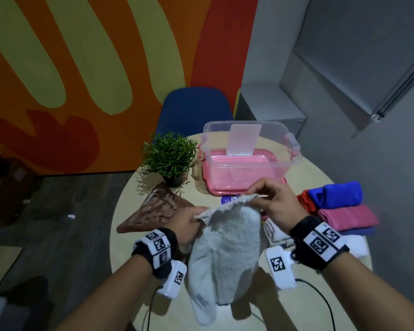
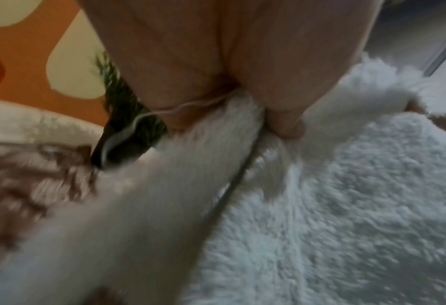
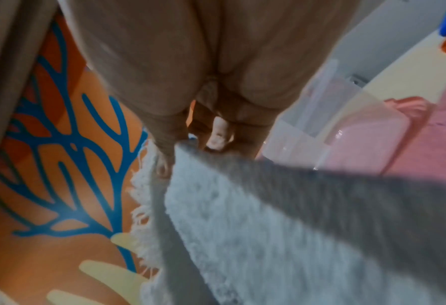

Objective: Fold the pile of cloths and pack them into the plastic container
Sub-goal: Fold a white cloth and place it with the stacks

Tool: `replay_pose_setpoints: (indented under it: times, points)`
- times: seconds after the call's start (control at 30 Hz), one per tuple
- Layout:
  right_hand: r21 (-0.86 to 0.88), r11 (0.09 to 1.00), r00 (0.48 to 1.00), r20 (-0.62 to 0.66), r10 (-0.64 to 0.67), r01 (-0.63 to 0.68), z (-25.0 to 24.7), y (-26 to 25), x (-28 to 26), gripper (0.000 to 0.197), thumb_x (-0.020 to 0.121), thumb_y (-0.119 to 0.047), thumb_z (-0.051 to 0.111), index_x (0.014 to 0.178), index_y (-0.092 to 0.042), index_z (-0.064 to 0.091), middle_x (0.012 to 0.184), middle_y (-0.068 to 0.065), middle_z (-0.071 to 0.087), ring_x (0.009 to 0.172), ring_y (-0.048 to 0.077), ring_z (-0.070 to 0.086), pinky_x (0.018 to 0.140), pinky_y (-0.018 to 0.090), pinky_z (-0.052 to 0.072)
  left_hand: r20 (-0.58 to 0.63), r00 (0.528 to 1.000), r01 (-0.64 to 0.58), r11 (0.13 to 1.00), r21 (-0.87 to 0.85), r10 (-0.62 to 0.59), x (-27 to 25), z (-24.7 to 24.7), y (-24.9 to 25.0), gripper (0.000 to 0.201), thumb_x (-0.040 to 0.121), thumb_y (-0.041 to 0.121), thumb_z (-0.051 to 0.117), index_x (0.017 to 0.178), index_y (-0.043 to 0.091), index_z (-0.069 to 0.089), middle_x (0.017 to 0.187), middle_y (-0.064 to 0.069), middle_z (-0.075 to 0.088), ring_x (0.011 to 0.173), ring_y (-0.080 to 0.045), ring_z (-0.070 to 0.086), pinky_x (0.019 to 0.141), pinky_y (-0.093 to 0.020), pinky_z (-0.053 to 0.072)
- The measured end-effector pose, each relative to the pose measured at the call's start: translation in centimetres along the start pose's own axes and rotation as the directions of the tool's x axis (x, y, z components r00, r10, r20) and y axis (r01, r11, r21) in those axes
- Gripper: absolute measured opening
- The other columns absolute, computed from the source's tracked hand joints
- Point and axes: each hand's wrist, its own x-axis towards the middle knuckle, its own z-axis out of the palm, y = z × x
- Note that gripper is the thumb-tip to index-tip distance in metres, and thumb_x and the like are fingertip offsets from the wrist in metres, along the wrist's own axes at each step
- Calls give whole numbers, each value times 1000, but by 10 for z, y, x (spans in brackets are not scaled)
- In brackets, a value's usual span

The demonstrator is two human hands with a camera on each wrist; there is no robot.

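Note:
A fluffy white cloth hangs above the round table, held by its frayed top edge. My left hand pinches the cloth's left corner, thumb pressed into the pile. My right hand pinches the right corner between fingertips. The cloth drapes down toward me. Behind it stands the clear plastic container on a pink lid, holding a white card. Folded blue, red and pink cloths lie stacked at the right.
A small potted plant stands left of the container. A brown patterned cloth lies beside my left hand. A blue chair sits behind the table. More white fabric lies under my right wrist.

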Motion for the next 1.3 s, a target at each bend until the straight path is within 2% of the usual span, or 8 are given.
replay_pose_setpoints:
  times: [0.2, 0.4, 0.5, 0.6, 0.73, 0.9, 1.03, 1.3]
  points:
    - [35, 974, 944, -256, -209, 225, -37, -52, 17, 30, 81, 18, 65, 77, -11, 62, 72, -7, 71, 69, 5, 64, 65, 19, 53, -122, 990, -50, 976, 212, 77, -12, -63, 31, 8, 94, 34, 61, 93, 33, 69, 88, 8, 71, 83, -14, 65, 80, -38, 55]
    - [-16, 955, 916, -280, -289, 296, -56, -72, 25, 29, 91, 4, 64, 80, -22, 61, 83, 5, 72, 83, 24, 66, 78, 44, 53, -461, 875, -38, 972, 233, 145, -26, -118, 78, 34, 90, -6, 53, 99, 21, 71, 104, 3, 65, 96, -18, 55, 77, -32, 43]
    - [105, 955, 937, -251, -245, 277, -59, -62, 18, 18, 90, -4, 65, 84, -18, 56, 68, -6, 67, 70, 16, 61, 69, 34, 52, -576, 810, -53, 991, 121, 113, -44, -133, 87, 30, 93, -3, 55, 101, 20, 72, 103, 1, 64, 91, -17, 55, 80, -31, 44]
    - [198, 965, 982, -107, -153, 172, -57, -29, 1, 12, 84, -6, 64, 88, -14, 56, 70, -3, 69, 67, 8, 65, 62, 20, 54, -458, 884, -50, 994, 98, 90, -68, -123, 70, 35, 91, -2, 61, 95, 30, 73, 101, 8, 69, 91, -9, 61, 82, -29, 47]
    - [38, 993, 983, 153, 101, -108, -55, 43, -33, 23, 75, -26, 84, 89, -17, 68, 85, 8, 71, 79, 20, 67, 76, 35, 56, -129, 989, 89, 979, 183, -66, -99, -87, 4, 54, 85, 1, 70, 76, 54, 71, 89, 34, 69, 93, 12, 63, 77, -7, 46]
    - [-305, 874, 807, 355, 473, -378, -53, 121, -77, 25, 74, -42, 78, 86, -22, 68, 78, 8, 66, 74, 22, 62, 75, 36, 51, 192, 935, 229, 923, 310, -297, -127, -32, -64, 19, 89, 35, 68, 72, 28, 68, 75, 13, 68, 72, -2, 62, 70, -21, 46]
    - [-445, 764, 701, 341, 627, -467, -47, 142, -93, 12, 90, -29, 68, 91, -18, 64, 81, 5, 68, 74, 18, 64, 69, 35, 54, 136, 931, 310, 932, 188, -337, -132, -5, -80, 24, 91, 36, 65, 68, 27, 65, 67, 13, 67, 66, -1, 63, 65, -20, 46]
    - [-725, 612, 917, -65, 394, -315, -12, 137, -33, 5, 96, -24, 59, 98, -22, 55, 84, -1, 62, 82, 20, 62, 67, 27, 40, -177, 937, 319, 943, 91, -300, -68, 0, -86, 20, 95, 33, 61, 108, 19, 68, 85, 6, 64, 76, -9, 57, 61, -16, 39]
